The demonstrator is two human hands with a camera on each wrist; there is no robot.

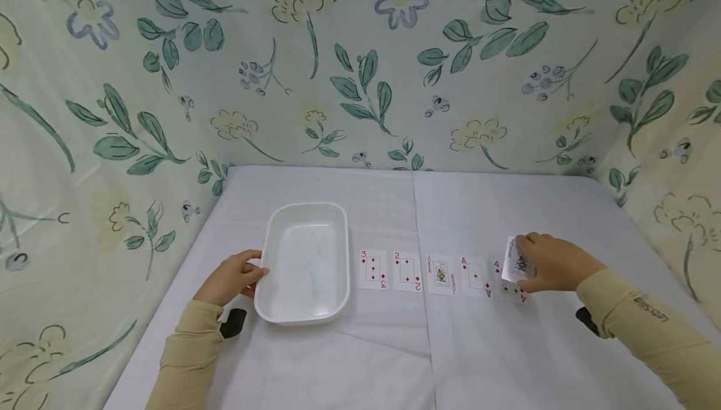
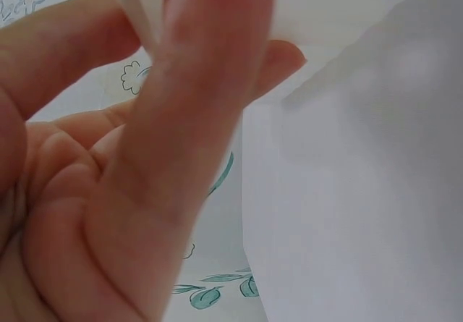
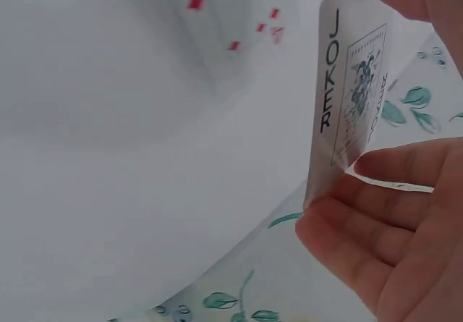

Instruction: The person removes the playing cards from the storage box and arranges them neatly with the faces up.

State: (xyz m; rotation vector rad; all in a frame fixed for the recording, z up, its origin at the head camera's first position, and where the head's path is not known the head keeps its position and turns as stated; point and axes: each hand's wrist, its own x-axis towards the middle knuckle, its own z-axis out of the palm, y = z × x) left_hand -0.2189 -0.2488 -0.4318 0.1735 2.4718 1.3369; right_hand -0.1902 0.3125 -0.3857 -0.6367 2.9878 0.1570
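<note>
My left hand (image 1: 232, 277) pinches the left rim of a white rectangular tray (image 1: 345, 260), thumb on top and fingers beneath. In the right hand (image 1: 554, 263) a joker card (image 3: 354, 83) with dark print stands tilted on edge, gripped between thumb and fingertips. That card is just above the rightmost diamonds card (image 1: 514, 292), partly covering it in the head view. Left of it, a row of face-up cards runs toward the tray: the ace of diamonds (image 1: 475, 276), a coloured joker (image 1: 442, 275), the two of diamonds (image 1: 407, 271) and the three of diamonds (image 1: 372, 270).
A white cloth (image 1: 383, 360) with a crease down its middle covers the table. Floral fabric (image 1: 360, 66) hangs behind it and along both sides. The tray's inside is bare, and its right wall stands close to the row of cards.
</note>
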